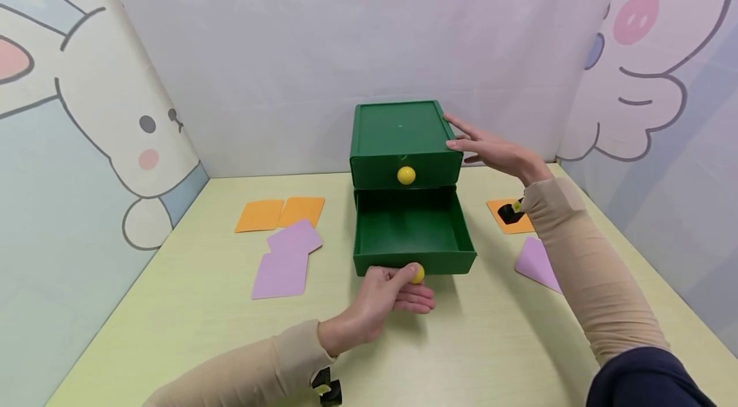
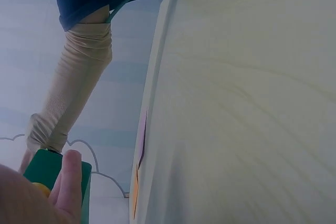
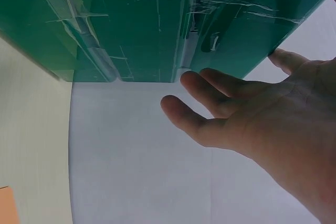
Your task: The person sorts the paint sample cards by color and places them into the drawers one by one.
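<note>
A green two-drawer box [image 1: 400, 128] stands near the back wall. Its lower drawer [image 1: 412, 234] is pulled out and holds nothing; the upper drawer, with a yellow knob [image 1: 406, 175], is closed. From below and in front, my left hand [image 1: 371, 304] pinches the lower drawer's yellow knob [image 1: 419, 275] by thumb and fingers. My right hand [image 1: 492, 149] steadies the box at its upper right edge, fingers extended. In the right wrist view that hand [image 3: 262, 108] has its fingertips at the green side wall [image 3: 142, 30], which carries strips of clear tape.
On the table's left lie two orange sheets [image 1: 259, 215] and two purple sheets [image 1: 280, 275], partly overlapping. At the right, another orange sheet [image 1: 507, 224] and a purple one [image 1: 536, 263] lie partly behind my right arm. Walls with cartoon animals enclose the table.
</note>
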